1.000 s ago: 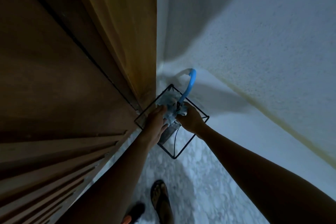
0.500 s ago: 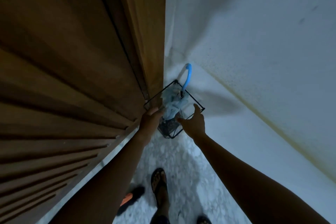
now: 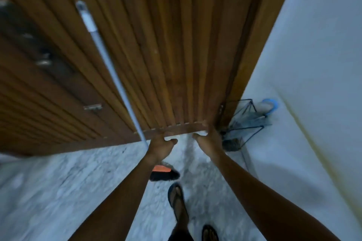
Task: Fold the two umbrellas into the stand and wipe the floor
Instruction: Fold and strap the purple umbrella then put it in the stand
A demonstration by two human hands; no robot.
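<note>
The umbrella part of the job looks mostly done. To the right of the right hand (image 3: pixel 210 142), tucked in the corner past the door frame, the black wire stand (image 3: pixel 240 100) holds a furled pale umbrella (image 3: pixel 249 120), and its blue crook handle (image 3: pixel 271 106) pokes out beyond the stand. A dark bundle (image 3: pixel 232 144) sits low in the stand just beside the right hand; it may be the second umbrella, but the blur makes that uncertain. What remains, by my reading, is wiping the floor (image 3: pixel 68 182), which seems not yet begun. A long pale pole (image 3: pixel 109 60) leans against the door and comes down to the outer edge of the left hand (image 3: pixel 160 145), and its orange and black cleaning head (image 3: pixel 163 171) lies on the floor just below that hand's wrist. The left hand's fingers are curled close to the pole, but I cannot tell whether they have hold of it. The right hand is released, fingers loosely bent and grasping nothing. The floor is pale speckled stone, and no puddle or wet patch can be made out through the blur. Ahead of both hands stands a wooden slatted door (image 3: pixel 176 55), with a plain white wall (image 3: pixel 313 64) off to the right. A sandalled foot (image 3: pixel 176 195) stands on the floor below the hands.
</note>
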